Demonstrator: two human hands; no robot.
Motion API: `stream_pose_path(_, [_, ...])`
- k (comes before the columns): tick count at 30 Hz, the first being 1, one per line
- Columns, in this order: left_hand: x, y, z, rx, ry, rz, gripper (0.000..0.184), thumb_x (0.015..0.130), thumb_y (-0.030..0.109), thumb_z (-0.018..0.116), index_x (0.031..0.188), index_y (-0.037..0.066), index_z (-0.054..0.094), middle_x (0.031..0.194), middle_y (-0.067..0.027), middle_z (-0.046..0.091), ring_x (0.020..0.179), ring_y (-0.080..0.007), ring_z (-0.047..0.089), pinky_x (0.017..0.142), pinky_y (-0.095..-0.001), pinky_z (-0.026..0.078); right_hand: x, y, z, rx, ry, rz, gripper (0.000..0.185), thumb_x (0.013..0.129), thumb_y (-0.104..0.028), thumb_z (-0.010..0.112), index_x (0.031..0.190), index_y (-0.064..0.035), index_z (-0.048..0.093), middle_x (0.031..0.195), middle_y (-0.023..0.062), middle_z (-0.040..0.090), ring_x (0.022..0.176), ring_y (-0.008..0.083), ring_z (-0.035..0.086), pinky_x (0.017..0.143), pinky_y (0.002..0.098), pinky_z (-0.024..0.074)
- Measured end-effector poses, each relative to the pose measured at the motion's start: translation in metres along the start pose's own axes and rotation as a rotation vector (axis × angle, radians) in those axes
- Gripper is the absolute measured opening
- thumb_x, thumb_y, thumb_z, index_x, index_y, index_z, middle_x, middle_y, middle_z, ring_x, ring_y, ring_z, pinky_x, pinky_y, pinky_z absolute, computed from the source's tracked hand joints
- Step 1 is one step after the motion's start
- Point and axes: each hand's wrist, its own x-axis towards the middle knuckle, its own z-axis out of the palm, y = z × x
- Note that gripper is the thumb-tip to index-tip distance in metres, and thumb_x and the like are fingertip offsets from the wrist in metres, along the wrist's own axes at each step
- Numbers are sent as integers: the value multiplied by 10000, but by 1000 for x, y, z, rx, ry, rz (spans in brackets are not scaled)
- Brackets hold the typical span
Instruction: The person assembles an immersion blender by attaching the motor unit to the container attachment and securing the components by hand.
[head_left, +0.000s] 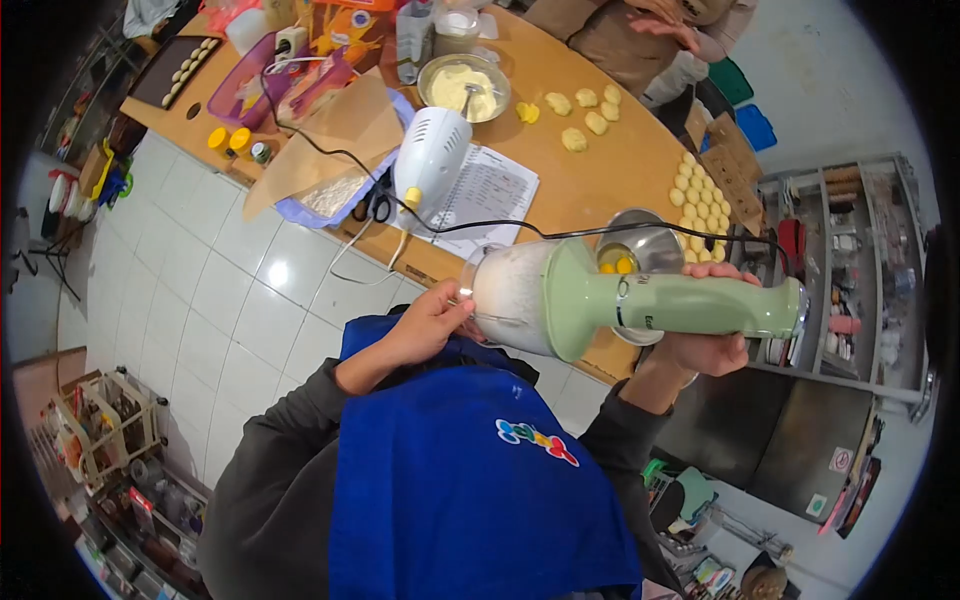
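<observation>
I hold a green hand blender [680,303] with a clear chopper bowl [510,297] fitted to its green lid, tilted on its side. White powder coats the inside of the bowl. My left hand [432,325] grips the base of the bowl with its fingers. My right hand [712,350] is wrapped round the blender's handle from below and behind. Just beyond the blender, partly hidden by it, sits a metal bowl [655,240] with egg yolks [620,266]. A black cord [520,228] runs across the view above the chopper bowl.
On the wooden table [570,190] are a white hand mixer [432,155], an open notebook [490,195], black scissors [375,203], a bowl of pale cream mixture [465,88] and several dough balls [700,205]. Another person [640,45] stands across the table. A drawer unit [850,270] is at right.
</observation>
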Motion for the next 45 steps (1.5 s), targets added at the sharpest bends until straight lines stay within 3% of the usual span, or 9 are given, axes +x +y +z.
stream_pose_path(7, [0,-2,-1,-17,-7,-11,148,971,181,413,983,34,424,865,-104,596,765,-183,630,728,-344,536,0,0,5,-26,9,5,650,709,-402,534,1182,24,403,994,222,537,856,339,548,775,463,456])
stream_pose_path(19, [4,-3,-3,10,-8,-46,153,972,182,411,989,31,425,852,-117,604,780,-194,628,743,-341,531,0,4,-2,27,-62,-21,646,710,-380,513,1210,15,413,999,225,549,850,344,548,773,464,452])
stream_pose_path(45, [7,-1,-3,27,-13,-86,133,969,149,396,984,20,424,833,-128,607,742,-202,627,701,-325,525,-6,3,-4,-51,42,-7,625,725,-395,459,1220,-14,423,966,234,560,785,360,569,734,446,450])
